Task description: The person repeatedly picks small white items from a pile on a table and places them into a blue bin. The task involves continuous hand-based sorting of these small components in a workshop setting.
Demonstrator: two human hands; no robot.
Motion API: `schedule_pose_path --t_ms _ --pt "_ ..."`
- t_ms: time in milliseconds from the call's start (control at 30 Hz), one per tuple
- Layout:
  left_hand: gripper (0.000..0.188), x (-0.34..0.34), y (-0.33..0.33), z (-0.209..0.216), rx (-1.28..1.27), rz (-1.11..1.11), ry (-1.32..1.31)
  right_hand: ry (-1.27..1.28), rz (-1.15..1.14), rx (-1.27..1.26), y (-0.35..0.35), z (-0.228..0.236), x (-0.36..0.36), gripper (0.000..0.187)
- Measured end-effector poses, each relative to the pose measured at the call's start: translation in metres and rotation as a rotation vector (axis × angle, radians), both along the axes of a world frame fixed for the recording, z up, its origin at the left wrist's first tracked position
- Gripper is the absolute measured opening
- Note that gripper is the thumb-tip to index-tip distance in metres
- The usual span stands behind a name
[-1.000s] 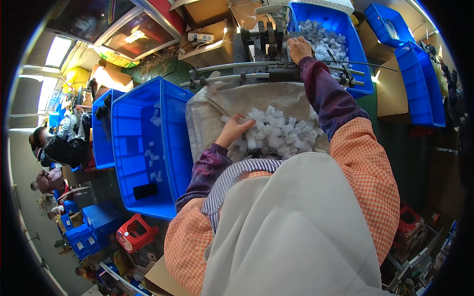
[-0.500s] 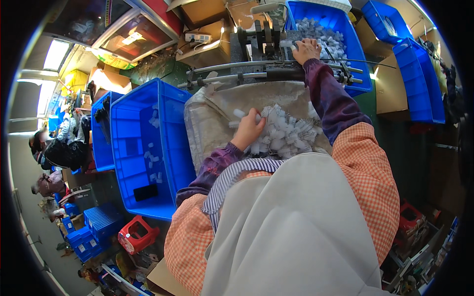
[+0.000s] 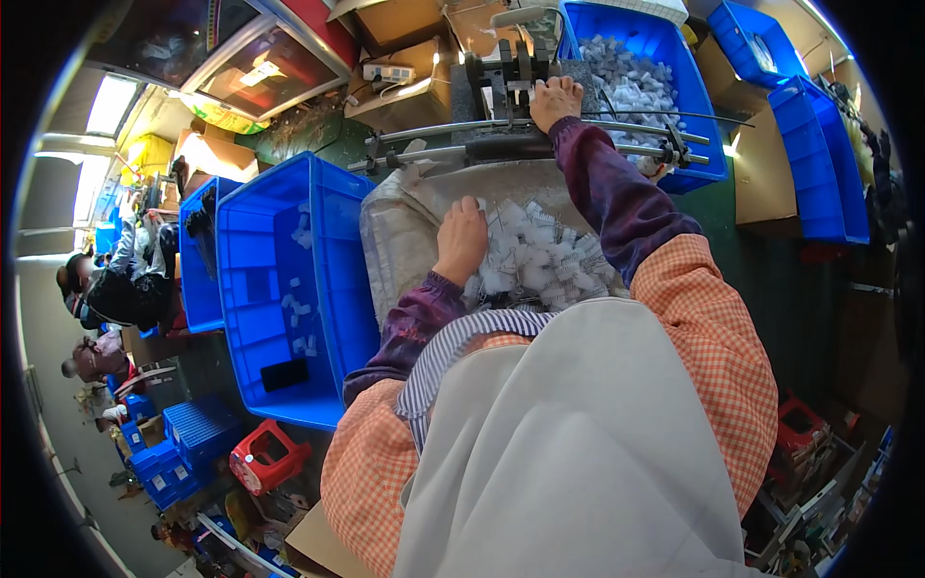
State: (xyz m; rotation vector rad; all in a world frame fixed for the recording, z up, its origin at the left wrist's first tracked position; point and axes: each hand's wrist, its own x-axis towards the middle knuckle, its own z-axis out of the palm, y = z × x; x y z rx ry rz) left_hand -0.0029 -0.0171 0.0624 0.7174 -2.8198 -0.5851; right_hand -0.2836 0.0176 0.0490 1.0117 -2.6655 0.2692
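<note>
A loose pile of small white plastic pieces, several with ribbed sides, lies on a pale cloth sheet in front of me. My left hand is at the pile's left edge, fingers together and bent downward; whatever they hold is hidden beneath them. Farther off, my right hand reaches to the dark metal machine, its fingers curled at the right side of the machine's head. The back of that hand covers what it grips. Metal rods run crosswise just below it.
A deep blue bin with a few white pieces and a black object stands at left. Behind the machine on the right, another blue bin holds many white pieces. A thin dark rod sticks out rightward. A red stool stands lower left.
My right hand has moved left, closer to the machine's head. My left hand has shifted slightly left and turned; the white piece seen at its fingers before is out of sight.
</note>
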Motion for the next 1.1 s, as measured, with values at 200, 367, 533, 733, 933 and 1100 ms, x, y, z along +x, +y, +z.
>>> schedule_pose_path --t_ms 200,367,533,733,933,1100 --pt "0.017 -0.002 -0.008 0.019 0.12 -0.077 0.29 -0.024 -0.02 -0.013 0.014 0.005 -0.005 0.027" --pt "0.021 -0.001 -0.012 0.029 0.15 -0.1 0.458 -0.05 -0.05 0.086 0.043 0.006 -0.03 0.026" --pt "0.021 -0.004 -0.011 0.038 0.231 -0.092 0.527 -0.137 -0.017 0.024 0.061 0.006 -0.056 0.023" --pt "0.02 -0.008 -0.003 0.039 0.367 -0.091 0.609 -0.054 -0.238 0.265 0.071 0.045 -0.086 0.022" --pt "0.017 -0.027 0.008 0.045 0.571 -0.044 0.568 -0.201 0.331 -0.254 0.108 0.048 -0.048 0.029" --pt "0.022 -0.053 0.015 0.049 0.545 -0.115 0.574 -0.747 0.867 -0.257 0.092 0.07 0.071 0.032"
